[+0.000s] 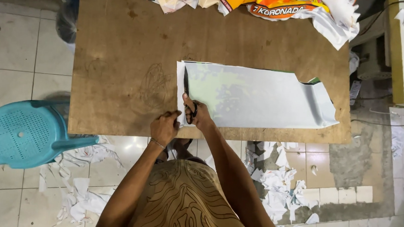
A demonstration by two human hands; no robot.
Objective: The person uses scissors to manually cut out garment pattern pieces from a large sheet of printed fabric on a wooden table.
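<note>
Head view: sheet (259, 98) flat on surface (121, 52), near edge close to the body for reach. Scissors (187, 96) gripped in right hand (197, 113), blades along sheet's left edge. Left hand (164, 127) closed, pinching the sheet's near-left corner to steady it. Fabric pile (246, 1) at far edge; paper scraps (277, 183) on floor; blue stool (23, 133) at left.

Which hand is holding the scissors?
The right hand holds the black scissors, cutting the pale sheet; the left hand only pinches the sheet's near edge.
</note>
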